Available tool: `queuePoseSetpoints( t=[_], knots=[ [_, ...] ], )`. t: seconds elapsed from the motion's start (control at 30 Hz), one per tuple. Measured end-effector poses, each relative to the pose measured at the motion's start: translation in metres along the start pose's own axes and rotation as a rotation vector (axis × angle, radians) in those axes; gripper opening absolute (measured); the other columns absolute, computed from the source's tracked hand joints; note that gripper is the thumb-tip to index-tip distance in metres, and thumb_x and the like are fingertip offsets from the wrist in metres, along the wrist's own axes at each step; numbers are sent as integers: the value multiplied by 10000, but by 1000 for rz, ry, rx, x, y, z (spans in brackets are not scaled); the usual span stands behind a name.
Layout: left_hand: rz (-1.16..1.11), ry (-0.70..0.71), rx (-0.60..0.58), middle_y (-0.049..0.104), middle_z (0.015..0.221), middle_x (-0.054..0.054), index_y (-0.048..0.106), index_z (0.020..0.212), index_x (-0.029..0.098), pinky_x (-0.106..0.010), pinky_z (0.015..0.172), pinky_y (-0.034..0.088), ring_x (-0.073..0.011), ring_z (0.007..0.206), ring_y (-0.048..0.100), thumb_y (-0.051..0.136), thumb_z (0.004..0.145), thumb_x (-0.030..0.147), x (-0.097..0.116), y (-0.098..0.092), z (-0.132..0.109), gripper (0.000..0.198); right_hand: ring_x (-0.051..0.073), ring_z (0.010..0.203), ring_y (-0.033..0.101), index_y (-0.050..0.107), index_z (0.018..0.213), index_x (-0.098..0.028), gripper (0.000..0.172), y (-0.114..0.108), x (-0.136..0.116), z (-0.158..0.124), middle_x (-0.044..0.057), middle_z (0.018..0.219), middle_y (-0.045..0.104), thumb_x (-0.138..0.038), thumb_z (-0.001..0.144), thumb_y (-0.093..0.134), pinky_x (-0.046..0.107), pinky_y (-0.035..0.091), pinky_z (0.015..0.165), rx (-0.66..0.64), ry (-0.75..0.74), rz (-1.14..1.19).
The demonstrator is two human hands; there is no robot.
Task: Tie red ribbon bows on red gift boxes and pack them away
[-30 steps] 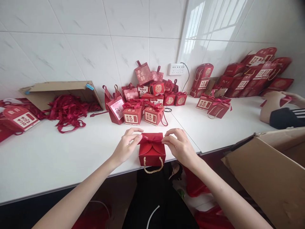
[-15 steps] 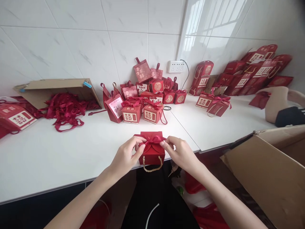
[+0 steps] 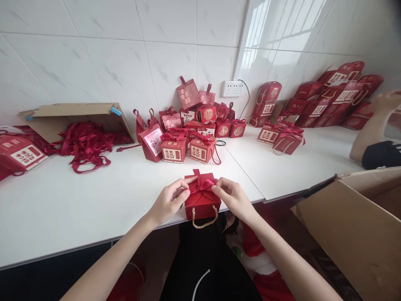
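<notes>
A small red gift box (image 3: 202, 208) sits at the table's front edge, its twisted gold cord handle (image 3: 205, 225) hanging over the side facing me. Across its top lies a shiny red ribbon (image 3: 205, 184) tied in a bow. My left hand (image 3: 171, 198) pinches the ribbon at the bow's left side, thumb and fingers together. At the bow's right side, my right hand (image 3: 233, 196) grips the ribbon between thumb and fingers. Part of the box top is hidden by the bow.
Finished-looking red boxes with bows (image 3: 173, 152) stand behind the box. A cardboard box (image 3: 84, 110) spilling red ribbons (image 3: 86, 144) lies left. Stacked red boxes (image 3: 318, 108) line the back right, near another person's arm (image 3: 369, 129). A large carton (image 3: 351, 225) is at my right.
The gift box has turned slightly and shifted a little right, and a ribbon end now stands up behind the bow. The other person's hand has lifted away from a red item.
</notes>
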State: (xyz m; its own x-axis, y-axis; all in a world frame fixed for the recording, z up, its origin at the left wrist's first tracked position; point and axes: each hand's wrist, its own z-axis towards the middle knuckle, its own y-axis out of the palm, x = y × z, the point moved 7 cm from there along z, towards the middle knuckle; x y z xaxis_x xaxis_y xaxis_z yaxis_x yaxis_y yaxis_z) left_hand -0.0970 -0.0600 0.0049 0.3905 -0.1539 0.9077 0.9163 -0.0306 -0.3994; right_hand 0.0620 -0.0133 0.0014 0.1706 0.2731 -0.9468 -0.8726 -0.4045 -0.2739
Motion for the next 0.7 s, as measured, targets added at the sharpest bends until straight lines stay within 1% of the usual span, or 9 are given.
queuePoseSetpoints(
  t=[0.1,0.17,0.23,0.3,0.4,0.47,0.57,0.63,0.7],
  knots=[
    [-33,4,10,509,1301,-108,430,709,193,-260,511,407,-81,514,478,442,840,375,-4,-1,1,225,103,550,358,398,630,-197,322,1,7,0,-43,589,379,-438,813,506,227,311,527,-25,16,136],
    [27,69,59,482,1319,-90,436,694,192,-268,600,439,-148,744,573,428,844,335,-3,-5,1,208,106,572,374,398,630,-196,323,1,11,0,-41,603,386,-438,812,512,231,327,553,-23,11,204],
    [102,143,111,482,1290,-87,457,682,192,-286,707,452,-216,1012,535,421,841,288,-2,-9,0,189,108,597,387,405,635,-194,319,0,15,0,-38,620,396,-435,811,517,236,340,584,-24,-1,244],
    [156,176,133,494,1237,-97,472,678,192,-306,752,455,-247,1121,474,418,835,260,-2,-11,-1,180,108,601,387,409,641,-193,319,-2,18,-1,-37,626,399,-440,809,521,238,342,588,-67,-3,248],
    [216,164,122,490,1199,-101,470,705,197,-318,752,464,-247,1111,475,423,826,245,-1,-12,-3,138,107,587,390,423,658,-194,313,-14,14,3,-37,625,416,-448,782,557,236,337,563,-125,-22,150],
    [283,184,169,461,1201,-101,477,808,205,-325,762,463,-239,1099,469,456,797,235,7,-15,-4,39,110,598,415,450,681,-193,292,-31,2,14,-30,647,454,-446,778,557,236,348,565,-32,-67,35],
    [438,320,297,468,1115,-90,481,930,210,-366,825,434,-237,1058,459,501,756,226,34,-18,-6,175,127,656,475,515,701,-184,300,-39,-26,39,2,710,532,-462,812,492,248,375,605,89,-154,-193],
    [568,404,286,511,981,-65,526,879,209,-383,858,403,-227,982,476,509,767,229,51,-10,-4,115,130,630,490,543,648,-176,353,-17,-37,60,11,676,556,-485,807,483,247,368,580,-52,-170,-354],
    [679,434,220,542,879,-41,566,823,211,-373,846,390,-206,901,493,499,801,231,59,2,0,73,113,531,467,523,543,-170,401,13,-32,76,-2,542,520,-481,795,496,237,334,514,-292,-91,-477]
  ],
)
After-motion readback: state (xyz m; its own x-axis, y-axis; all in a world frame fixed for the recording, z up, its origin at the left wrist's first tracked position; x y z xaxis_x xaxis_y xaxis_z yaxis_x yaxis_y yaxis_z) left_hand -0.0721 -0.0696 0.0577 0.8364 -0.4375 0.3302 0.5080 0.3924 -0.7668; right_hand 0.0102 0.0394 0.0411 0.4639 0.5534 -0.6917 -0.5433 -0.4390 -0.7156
